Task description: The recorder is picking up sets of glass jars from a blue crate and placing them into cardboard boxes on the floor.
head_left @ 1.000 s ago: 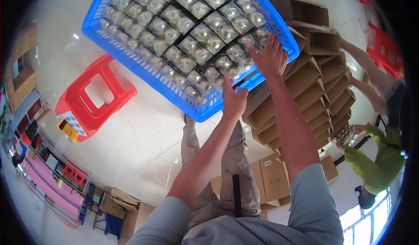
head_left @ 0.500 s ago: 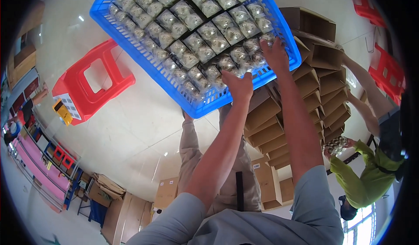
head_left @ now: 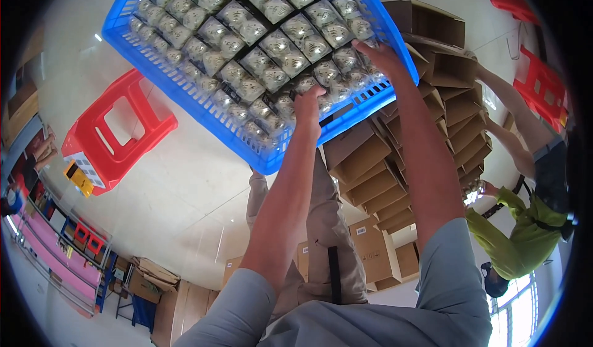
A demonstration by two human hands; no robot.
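Note:
A blue plastic crate fills the upper middle, tilted in the picture. In it stand rows of clear packs of shiny, pale gold patterned balls, with dark gaps between some rows. My left hand reaches over the crate's near side, its fingers closed around a pack in the nearest row. Further right along that row, my right hand curls its fingers over the packs near the corner. Its thumb and the undersides of the gripped packs are hidden.
Open cardboard boxes are stacked right of the crate. A red plastic stool stands left, bearing a yellow object; another red stool is far right. At the right, a person in green trousers handles shiny balls.
The crate, stool and boxes sit further left in the view. My left hand has shifted left along with the crate, and my right hand has moved slightly up and left, both staying on the packs.

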